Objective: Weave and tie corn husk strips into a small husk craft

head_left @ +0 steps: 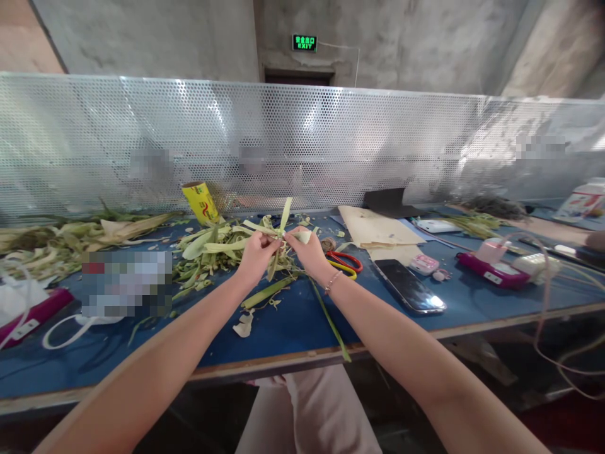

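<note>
My left hand (258, 253) and my right hand (306, 250) meet above the blue table, both closed on pale green leaf strips (285, 215) that cross between my fingertips. One strip end sticks up, and another juts out to the left. A pile of cut green leaf strips (208, 249) lies just beyond and left of my left hand. Scissors with red and yellow handles (347, 261) rest partly behind my right wrist. Below my hands are a loose leaf piece (269, 292) and a long thin green strip (333, 325) reaching the table edge.
A phone (409, 287) lies right of my right forearm, near brown paper (378, 227) and a magenta power strip (494, 271). A yellow can (201, 203) leans at the back. More dried leaves (94, 233) spread left. A perforated metal screen (302, 139) bounds the table's far side.
</note>
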Motion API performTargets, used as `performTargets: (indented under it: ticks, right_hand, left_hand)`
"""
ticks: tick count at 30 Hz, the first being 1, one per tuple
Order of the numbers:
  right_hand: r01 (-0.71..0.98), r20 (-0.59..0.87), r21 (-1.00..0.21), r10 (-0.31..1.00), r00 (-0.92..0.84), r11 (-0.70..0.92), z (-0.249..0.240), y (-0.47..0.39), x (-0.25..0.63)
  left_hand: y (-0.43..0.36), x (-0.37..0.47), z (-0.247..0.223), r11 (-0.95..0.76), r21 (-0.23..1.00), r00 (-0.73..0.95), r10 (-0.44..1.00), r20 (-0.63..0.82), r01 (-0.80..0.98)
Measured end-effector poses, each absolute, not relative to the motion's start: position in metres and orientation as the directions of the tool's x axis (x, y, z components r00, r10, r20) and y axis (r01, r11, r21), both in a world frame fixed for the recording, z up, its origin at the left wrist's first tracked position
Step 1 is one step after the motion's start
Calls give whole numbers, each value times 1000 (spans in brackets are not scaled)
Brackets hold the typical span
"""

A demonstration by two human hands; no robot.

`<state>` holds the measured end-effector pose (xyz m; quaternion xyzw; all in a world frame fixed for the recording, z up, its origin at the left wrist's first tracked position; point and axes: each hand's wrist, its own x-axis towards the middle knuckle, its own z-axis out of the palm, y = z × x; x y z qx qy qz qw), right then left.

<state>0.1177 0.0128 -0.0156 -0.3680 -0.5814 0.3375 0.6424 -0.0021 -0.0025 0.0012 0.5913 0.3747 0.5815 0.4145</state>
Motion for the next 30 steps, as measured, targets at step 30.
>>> performTargets:
  ticks: [30]
  right_hand:
    - [-216,413,-903,888,-201,371,-12,21,141]
  left_hand:
    - [2,-11,2,-357,934,301,889,346,-22]
